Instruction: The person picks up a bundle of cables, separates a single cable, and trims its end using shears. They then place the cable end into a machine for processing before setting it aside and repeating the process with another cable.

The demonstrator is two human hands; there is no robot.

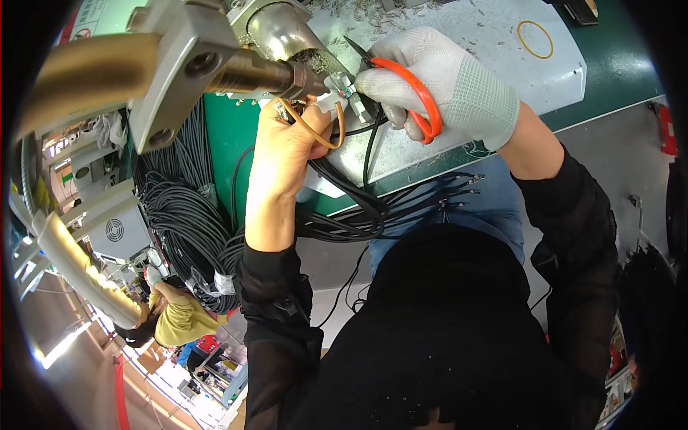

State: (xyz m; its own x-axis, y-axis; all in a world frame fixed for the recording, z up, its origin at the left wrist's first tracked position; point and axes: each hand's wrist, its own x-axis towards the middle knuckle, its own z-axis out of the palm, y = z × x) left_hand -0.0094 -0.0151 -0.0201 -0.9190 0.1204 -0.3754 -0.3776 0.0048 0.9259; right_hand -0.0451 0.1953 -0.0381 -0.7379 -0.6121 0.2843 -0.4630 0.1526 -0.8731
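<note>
My left hand [290, 147], bare apart from white covering at the fingertips, is closed in a pinch at the end of a black cable [372, 150]. A tan curved band [315, 132] loops beside its fingers. Orange-handled scissors [423, 104] are held in my right hand [437, 79], which wears a white and pale green glove. Their dark, pointed tip angles up and left, away from the cable end. The right fingertips come close to a small metal connector [349, 92] at the left fingers; whether they touch it I cannot tell.
A metal machine arm [193, 72] and cylinder [276, 32] crowd the upper left. Small clippings litter the white board [487, 50], where a yellow rubber band [535, 39] lies. Bundled black cables [183, 208] hang left; more cross my lap. Another person [186, 319] works at lower left.
</note>
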